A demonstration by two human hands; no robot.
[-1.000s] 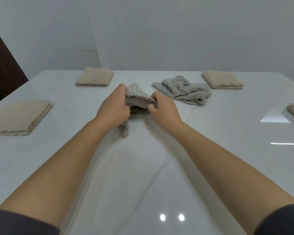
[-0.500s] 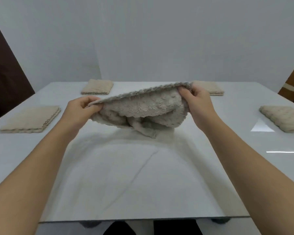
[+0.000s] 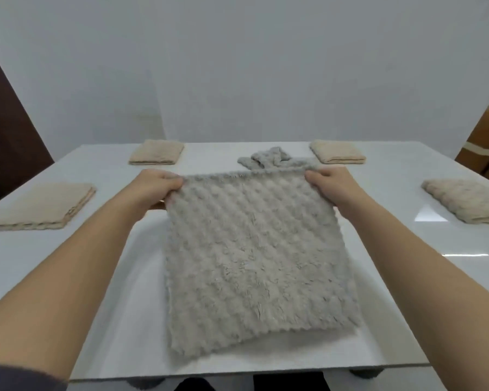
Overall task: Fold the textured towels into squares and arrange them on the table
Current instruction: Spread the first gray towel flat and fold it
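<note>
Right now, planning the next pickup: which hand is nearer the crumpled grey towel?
Right. The right hand grips the spread towel in front of the crumpled grey towel; the left hand grips it farther left.

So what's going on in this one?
A person is partway through folding towels. The left hand and right hand each pinch a far corner of a grey towel, holding it spread open and unfolded over the white table. A crumpled grey towel lies just behind it, not yet folded. Four folded beige towels sit around the table: two at the far edge and one on each side.
</note>
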